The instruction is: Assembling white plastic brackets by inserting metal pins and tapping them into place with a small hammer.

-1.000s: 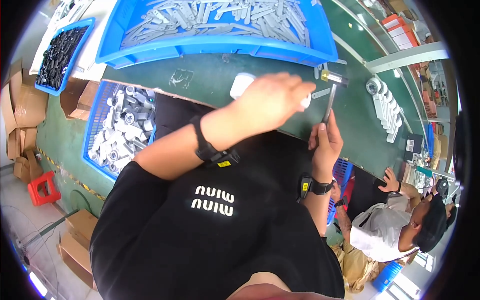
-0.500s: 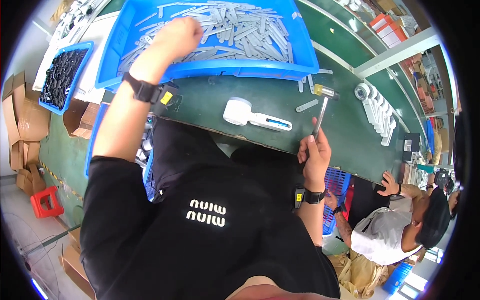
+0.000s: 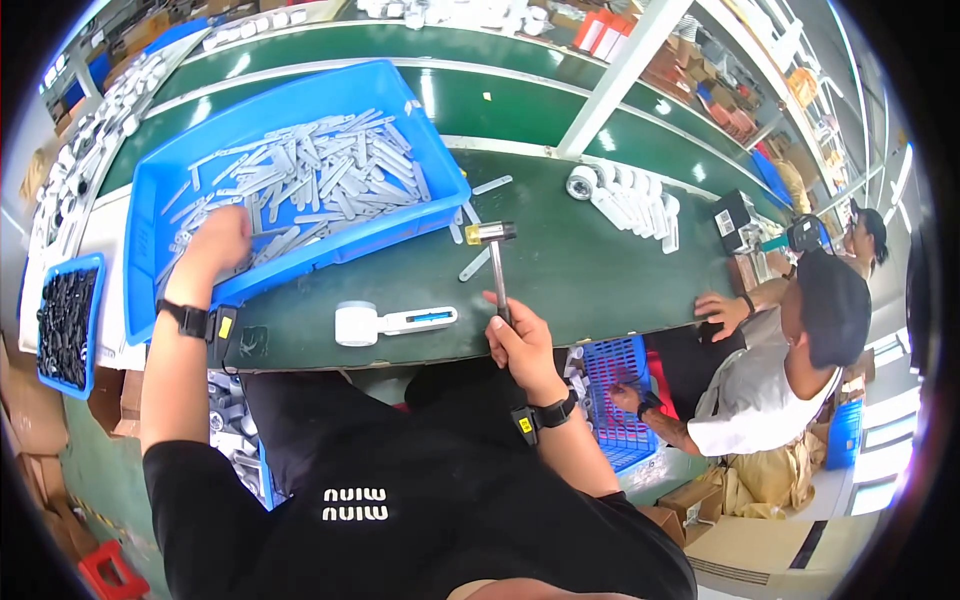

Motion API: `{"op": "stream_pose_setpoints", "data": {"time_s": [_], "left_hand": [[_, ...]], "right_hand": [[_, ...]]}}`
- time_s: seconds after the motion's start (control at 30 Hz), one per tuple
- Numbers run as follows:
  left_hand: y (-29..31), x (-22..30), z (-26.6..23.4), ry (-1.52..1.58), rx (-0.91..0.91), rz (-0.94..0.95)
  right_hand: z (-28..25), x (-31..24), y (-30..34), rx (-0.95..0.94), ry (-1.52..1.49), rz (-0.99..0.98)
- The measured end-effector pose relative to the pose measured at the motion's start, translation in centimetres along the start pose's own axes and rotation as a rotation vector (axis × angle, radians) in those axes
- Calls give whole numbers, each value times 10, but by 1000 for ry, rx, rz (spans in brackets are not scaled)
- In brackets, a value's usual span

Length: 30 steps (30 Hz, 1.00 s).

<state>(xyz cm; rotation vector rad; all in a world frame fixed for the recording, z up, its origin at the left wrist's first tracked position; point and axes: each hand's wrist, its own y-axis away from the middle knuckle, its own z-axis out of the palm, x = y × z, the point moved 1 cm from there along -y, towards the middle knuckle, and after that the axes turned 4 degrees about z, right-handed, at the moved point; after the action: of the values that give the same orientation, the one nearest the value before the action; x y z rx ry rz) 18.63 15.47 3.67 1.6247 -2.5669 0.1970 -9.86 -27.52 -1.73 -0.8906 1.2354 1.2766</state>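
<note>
My left hand [image 3: 222, 240] is closed inside the near left part of a large blue bin [image 3: 350, 248], over a heap of flat grey plastic strips [image 3: 345, 170]. Whatever its fingers hold is hidden. My right hand [image 3: 522, 345] grips a small hammer [image 3: 501, 280] by its handle, with the yellow and dark head up. To the left of that hand, a white handheld part [image 3: 357, 324] with a round head lies on the green table, a blue strip showing in its handle. A few loose grey strips [image 3: 474, 265] lie beside the bin and hammer.
Several white round-headed parts [image 3: 630, 203] lie in a row at the right of the table [image 3: 590, 280]. A blue tray of black pieces [image 3: 68, 325] stands at far left. A co-worker's hand [image 3: 724, 313] rests on the table edge. A blue basket [image 3: 618, 400] stands below.
The whole view has turned, so the bin and table sit lower and farther left. My left hand stays in the bin, now nearer its left end. The hammer remains in my right hand.
</note>
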Motion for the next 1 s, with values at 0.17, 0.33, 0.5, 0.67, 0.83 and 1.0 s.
{"op": "stream_pose_setpoints", "data": {"time_s": [0.17, 0.33, 0.5, 0.67, 0.83, 1.0], "left_hand": [[29, 46, -55, 147, 403, -16], [80, 158, -37, 880, 597, 325], [91, 224, 23, 1123, 402, 350], [100, 219, 46, 1115, 338, 373], [97, 219, 36, 662, 523, 552], [96, 212, 52, 530, 386, 483]], "right_hand": [[-5, 7, -1, 62, 47, 39], [23, -24, -3, 106, 64, 62], [45, -39, -15, -46, -157, -107], [55, -39, -13, 10, -39, -35], [51, -36, -18, 115, 160, -119], [53, -36, -30, 89, 240, 28]]}}
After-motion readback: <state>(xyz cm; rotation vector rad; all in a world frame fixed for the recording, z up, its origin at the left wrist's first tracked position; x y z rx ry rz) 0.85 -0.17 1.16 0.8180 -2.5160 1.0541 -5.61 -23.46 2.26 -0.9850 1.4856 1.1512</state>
